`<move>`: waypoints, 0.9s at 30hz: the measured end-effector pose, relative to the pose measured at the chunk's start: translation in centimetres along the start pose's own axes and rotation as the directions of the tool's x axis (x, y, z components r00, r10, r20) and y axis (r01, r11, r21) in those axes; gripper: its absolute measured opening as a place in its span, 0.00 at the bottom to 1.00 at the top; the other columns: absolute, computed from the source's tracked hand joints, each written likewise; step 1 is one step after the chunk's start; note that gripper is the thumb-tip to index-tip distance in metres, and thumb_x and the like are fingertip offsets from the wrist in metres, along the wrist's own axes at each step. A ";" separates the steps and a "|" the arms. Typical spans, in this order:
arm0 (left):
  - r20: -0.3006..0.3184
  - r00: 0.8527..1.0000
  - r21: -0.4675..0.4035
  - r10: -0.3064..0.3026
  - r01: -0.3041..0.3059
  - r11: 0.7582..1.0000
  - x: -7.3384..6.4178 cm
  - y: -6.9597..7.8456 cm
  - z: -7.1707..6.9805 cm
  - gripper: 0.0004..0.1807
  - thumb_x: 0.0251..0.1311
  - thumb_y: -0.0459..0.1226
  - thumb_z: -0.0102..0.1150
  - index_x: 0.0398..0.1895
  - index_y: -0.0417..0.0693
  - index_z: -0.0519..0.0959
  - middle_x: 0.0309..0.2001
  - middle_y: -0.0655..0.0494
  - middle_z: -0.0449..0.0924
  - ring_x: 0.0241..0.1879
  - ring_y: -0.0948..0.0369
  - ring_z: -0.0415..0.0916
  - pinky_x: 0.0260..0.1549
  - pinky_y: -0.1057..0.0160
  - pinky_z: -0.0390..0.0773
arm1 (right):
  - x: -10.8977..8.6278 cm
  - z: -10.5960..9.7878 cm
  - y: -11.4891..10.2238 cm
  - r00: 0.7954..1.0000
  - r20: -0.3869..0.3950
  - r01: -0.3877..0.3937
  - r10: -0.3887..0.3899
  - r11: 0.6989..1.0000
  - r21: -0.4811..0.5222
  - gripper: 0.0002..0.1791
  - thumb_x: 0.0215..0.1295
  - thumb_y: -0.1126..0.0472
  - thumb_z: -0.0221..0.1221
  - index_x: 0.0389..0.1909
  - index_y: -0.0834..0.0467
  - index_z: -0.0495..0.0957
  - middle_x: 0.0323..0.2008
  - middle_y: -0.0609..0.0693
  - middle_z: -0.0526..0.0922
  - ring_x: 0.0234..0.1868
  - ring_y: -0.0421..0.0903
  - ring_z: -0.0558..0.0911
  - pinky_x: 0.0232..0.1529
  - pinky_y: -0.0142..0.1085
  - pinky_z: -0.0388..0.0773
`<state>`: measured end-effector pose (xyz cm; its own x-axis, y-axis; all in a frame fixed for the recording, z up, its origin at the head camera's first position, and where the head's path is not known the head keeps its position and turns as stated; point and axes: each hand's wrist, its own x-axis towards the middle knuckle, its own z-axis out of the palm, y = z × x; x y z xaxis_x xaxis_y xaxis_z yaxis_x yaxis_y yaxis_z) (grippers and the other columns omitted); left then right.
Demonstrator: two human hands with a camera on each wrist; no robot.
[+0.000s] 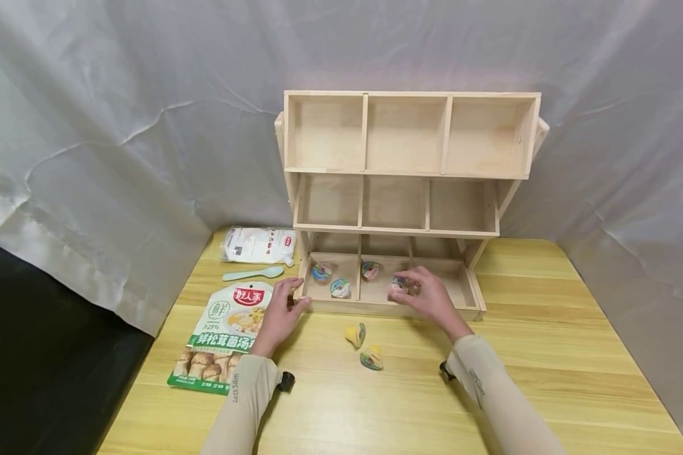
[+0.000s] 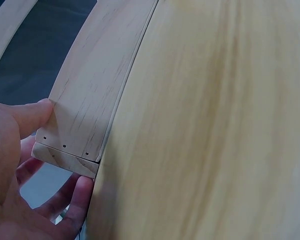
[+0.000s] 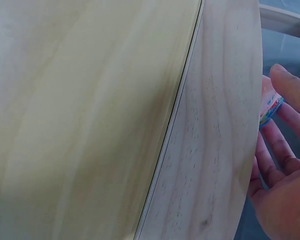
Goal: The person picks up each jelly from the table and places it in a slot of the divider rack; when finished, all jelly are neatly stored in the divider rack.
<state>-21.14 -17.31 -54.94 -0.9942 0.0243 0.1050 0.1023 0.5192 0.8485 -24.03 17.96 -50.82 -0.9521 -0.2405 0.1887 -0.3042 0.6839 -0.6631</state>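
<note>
Jelly cup point(image 1: 398, 286) looks light, probably squishy and slick-sided — I'd take it by the rim, no hard squeezing. Right hand point(image 1: 430, 298) pinches it in the bottom tray's point(image 1: 341, 306) middle compartment; left hand point(image 1: 280, 315) grips the tray's left front corner.

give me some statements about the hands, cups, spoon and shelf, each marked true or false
1. Two yellow cups lie on the table. True.
2. The spoon lies right of the shelf. False: it lies left of it.
3. The left hand touches the bottom tier. True.
4. The right hand is at the top tier. False: it is at the bottom tier's middle compartment, with a cup between thumb and fingers.
5. Two cups lie in the bottom tier's left compartment. True.
</note>
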 end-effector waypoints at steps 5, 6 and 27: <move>0.000 1.000 0.002 0.006 -0.006 1.000 0.0 -0.1 -0.1 0.29 0.71 0.42 0.63 0.72 0.50 0.70 0.73 0.51 0.63 0.58 0.48 0.77 0.60 0.49 0.81 | 0.4 0.0 0.3 1.000 0.003 0.024 -0.024 1.000 -0.011 0.27 0.57 0.56 0.76 0.59 0.55 0.84 0.44 0.52 0.82 0.42 0.51 0.80 0.41 0.42 0.81; 0.001 1.000 0.002 0.004 -0.004 1.000 0.0 -0.1 -0.1 0.29 0.71 0.43 0.63 0.72 0.50 0.70 0.73 0.51 0.63 0.58 0.48 0.77 0.60 0.49 0.81 | 0.5 0.0 0.3 1.000 0.006 0.025 -0.025 1.000 -0.013 0.27 0.57 0.56 0.76 0.59 0.55 0.84 0.44 0.52 0.81 0.41 0.50 0.79 0.40 0.41 0.80; 0.012 1.000 -0.008 -0.008 0.008 1.000 0.0 0.0 0.0 0.29 0.72 0.43 0.63 0.73 0.50 0.69 0.73 0.50 0.62 0.59 0.47 0.76 0.61 0.49 0.80 | 1.9 -0.3 0.8 0.993 0.108 0.061 -0.051 0.994 -0.090 0.28 0.52 0.57 0.79 0.55 0.59 0.85 0.43 0.54 0.84 0.44 0.53 0.81 0.49 0.53 0.82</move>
<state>-21.09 -17.33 -54.88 -0.9953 0.0301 0.0923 0.0946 0.5123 0.8536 -26.11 18.20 -50.79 -0.9265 -0.3480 0.1432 -0.3632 0.7270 -0.5827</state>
